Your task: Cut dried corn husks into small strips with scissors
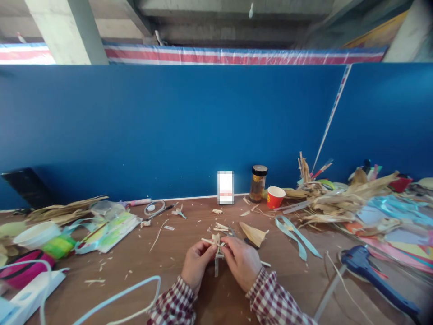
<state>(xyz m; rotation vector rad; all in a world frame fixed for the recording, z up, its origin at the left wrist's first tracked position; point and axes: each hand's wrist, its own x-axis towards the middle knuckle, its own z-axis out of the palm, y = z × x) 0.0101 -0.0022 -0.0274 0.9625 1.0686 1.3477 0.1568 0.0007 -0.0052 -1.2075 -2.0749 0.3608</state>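
Between my two hands, low in the middle of the head view, is a small piece of crossed pale dried husk strips (216,258). My left hand (196,264) pinches its left side between thumb and fingers. From the right, the fingertips of my right hand (244,261) are closed on it too. One strip end hangs down below the fingers, and my fingers hide part of the piece. Just beyond my right hand lie a folded tan husk leaf (253,233) and what looks like scissors (232,230), partly covered. Short pale husk scraps (221,226) lie just past my fingertips.
A blue hot glue gun (367,266) lies at right, near a light blue ribbon (292,234). Behind stand a red paper cup (275,197) and a dark-lidded amber jar (259,185). Dried husks (338,203) pile at right. A white cable (135,286) loops at left.
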